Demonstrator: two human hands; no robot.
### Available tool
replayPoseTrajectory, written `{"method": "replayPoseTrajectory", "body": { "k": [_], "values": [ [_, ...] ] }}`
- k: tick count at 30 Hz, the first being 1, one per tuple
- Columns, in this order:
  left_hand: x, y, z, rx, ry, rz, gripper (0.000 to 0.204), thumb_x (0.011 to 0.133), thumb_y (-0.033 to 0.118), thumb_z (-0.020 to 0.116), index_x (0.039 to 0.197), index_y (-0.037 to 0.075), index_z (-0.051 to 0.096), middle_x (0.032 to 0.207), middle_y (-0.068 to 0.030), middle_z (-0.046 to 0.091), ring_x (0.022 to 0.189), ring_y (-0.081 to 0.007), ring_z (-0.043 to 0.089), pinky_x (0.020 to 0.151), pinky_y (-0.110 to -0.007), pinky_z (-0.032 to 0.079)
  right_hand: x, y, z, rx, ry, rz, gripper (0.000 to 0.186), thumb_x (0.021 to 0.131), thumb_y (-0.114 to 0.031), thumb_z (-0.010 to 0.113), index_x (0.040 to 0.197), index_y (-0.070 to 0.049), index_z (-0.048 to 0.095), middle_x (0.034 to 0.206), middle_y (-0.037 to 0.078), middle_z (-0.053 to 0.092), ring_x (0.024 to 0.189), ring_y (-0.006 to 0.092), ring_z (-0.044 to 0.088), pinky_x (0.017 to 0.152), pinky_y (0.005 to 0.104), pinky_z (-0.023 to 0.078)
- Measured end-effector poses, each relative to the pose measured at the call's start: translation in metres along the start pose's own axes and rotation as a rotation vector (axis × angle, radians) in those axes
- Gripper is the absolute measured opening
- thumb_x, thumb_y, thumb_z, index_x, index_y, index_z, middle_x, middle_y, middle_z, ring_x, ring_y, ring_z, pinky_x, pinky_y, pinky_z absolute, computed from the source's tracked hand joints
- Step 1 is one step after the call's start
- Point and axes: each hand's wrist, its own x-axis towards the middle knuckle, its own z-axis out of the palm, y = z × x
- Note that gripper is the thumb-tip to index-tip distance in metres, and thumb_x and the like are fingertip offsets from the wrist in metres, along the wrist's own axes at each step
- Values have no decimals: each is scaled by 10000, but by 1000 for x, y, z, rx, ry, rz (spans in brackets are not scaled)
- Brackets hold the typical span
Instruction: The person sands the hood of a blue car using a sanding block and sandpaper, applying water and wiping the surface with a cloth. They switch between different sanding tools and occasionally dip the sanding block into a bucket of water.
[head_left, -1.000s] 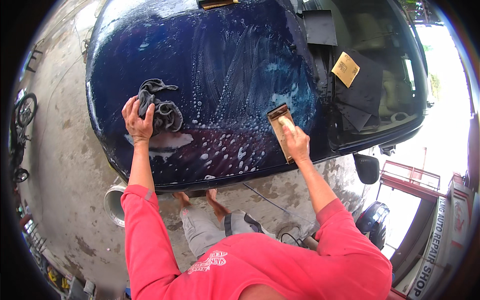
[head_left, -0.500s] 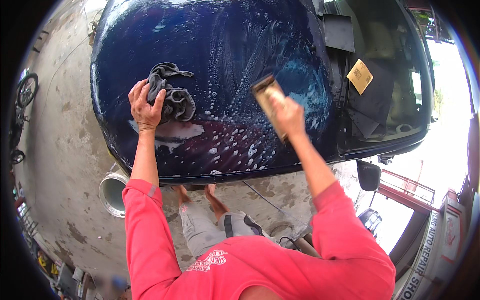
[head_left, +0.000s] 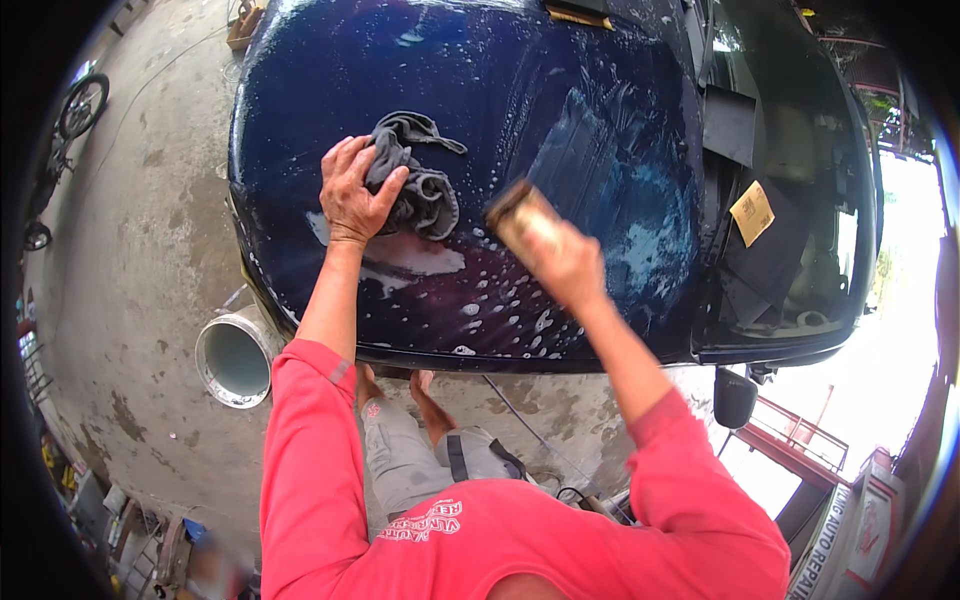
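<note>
The dark blue car hood (head_left: 330, 80) in front of me is wet, with white suds, a pale bare patch at the near left and lighter blue scuffed areas at the right. My left hand (head_left: 352, 195) is closed on a bunched grey cloth (head_left: 425, 200) that rests on the hood. In my right hand (head_left: 572, 262) is a tan sanding block (head_left: 520, 215), held tilted on the sudsy paint. That hand and the block are slightly blurred, and the block's underside is hidden.
Dark sheets (head_left: 728, 125) and a yellow-tan piece of sandpaper (head_left: 752, 213) lie on the windshield. A dark block with a tan edge (head_left: 580, 15) sits at the hood's far side. Left of my legs stands a white bucket (head_left: 237, 362) of cloudy water. A side mirror (head_left: 735, 398) juts out at right.
My right hand has drawn the sanding block leftward over the hood, closer to the cloth, leaving fewer suds behind it. My left hand stays on the cloth. The whole view has shifted.
</note>
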Motion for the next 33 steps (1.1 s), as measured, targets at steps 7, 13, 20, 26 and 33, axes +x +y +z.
{"method": "replayPoseTrajectory", "body": {
  "k": [7, 13, 20, 26, 33],
  "values": [
    [-3, -9, 4, -49, -5, 14, 489, 863, 439, 859, 1134, 38, 785, 1325, -114, 723, 1347, -355, 594, 1114, -458, 522, 192, 45, 14, -428, 33, -170, 369, 978, -485, 656, 1133, -185, 806, 892, 145, 723, 781, 352, 738, 679, 480, 604],
    [-3, -6, -2, -68, -13, -21, 475, 865, 422, 859, 1137, 41, 777, 1339, -100, 722, 1345, -355, 594, 1117, -459, 512, 143, 8, 10, -191, 66, 60, 620, 979, -629, 681, 972, -18, 784, 952, 285, 762, 902, 476, 763, 793, 531, 622],
    [7, 0, -9, -63, -41, -6, 482, 854, 430, 854, 1125, 38, 781, 1337, -104, 716, 1348, -358, 590, 1101, -458, 532, 34, 54, -14, -128, 32, -48, 445, 999, -557, 721, 1034, -123, 817, 855, 187, 792, 725, 354, 786, 628, 498, 620],
    [-1, -9, 2, -84, -2, 13, 471, 846, 403, 859, 1129, 36, 770, 1316, -117, 724, 1326, -376, 602, 1102, -465, 522, 234, 122, -43, -288, 245, 423, 750, 972, -739, 605, 964, -21, 821, 998, 288, 770, 955, 472, 771, 820, 551, 607],
    [10, 5, -10, -89, -62, 9, 487, 855, 386, 851, 1155, 15, 752, 1343, -136, 710, 1354, -393, 586, 1139, -483, 484, -52, 45, -33, -51, 122, 189, 287, 1011, -340, 755, 1173, -115, 828, 930, 168, 793, 855, 366, 804, 751, 442, 633]
  ]
}}
